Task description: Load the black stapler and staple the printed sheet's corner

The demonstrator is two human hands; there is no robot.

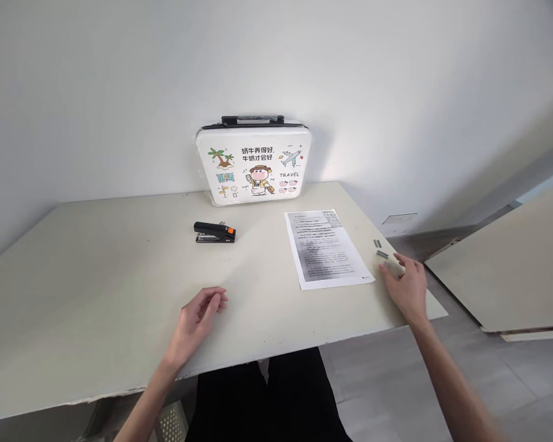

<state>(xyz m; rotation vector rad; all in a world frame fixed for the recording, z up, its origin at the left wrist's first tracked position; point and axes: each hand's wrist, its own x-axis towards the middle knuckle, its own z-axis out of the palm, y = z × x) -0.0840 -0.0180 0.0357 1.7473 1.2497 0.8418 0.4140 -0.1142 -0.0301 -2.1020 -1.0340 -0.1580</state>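
Note:
My right hand (406,287) is at the table's right end, thumb and fingers apart. Just beyond its fingertips lie small grey staple strips, one (382,253) close by and another (376,244) a little farther back. A faint grey piece shows by the thumb, too unclear to name. My left hand (197,319) rests near the front edge with its fingers curled in and nothing visible in them. A black stapler (214,232) with an orange button lies beyond it, a small grey piece behind. Left of my right hand, a printed sheet of paper (320,255) lies flat.
A white case (255,162) with cartoon prints and a black handle stands upright against the wall at the back of the pale table (96,276). Beyond the table's right edge are a light panel (511,270) and grey floor. A wall plate (399,218) sits low behind.

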